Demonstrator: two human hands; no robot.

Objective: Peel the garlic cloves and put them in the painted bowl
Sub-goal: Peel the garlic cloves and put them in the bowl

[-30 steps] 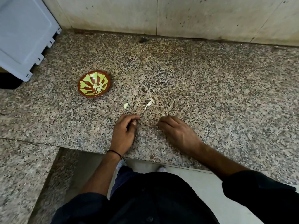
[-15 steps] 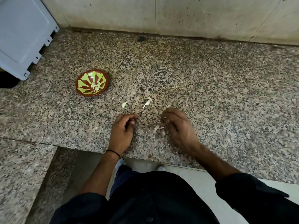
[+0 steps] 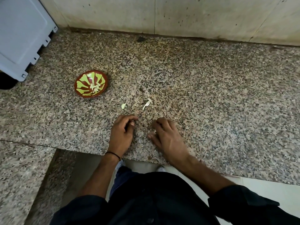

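Both hands rested near the front edge of the table [image 3: 211, 103]: the left hand [image 3: 122, 135] with fingers curled toward the thumb (whether it pinched a clove could not be told), the right hand [image 3: 167, 137] loosely spread, tips on the stone, holding nothing visible. A pale garlic clove [image 3: 123, 106] lay just beyond the left hand, a strip of peel [image 3: 146, 103] beside it. The painted bowl [image 3: 81, 86], with peeled cloves [image 3: 95, 88] at its centre, sat farther back and left, so the left hand seemed the nearer.
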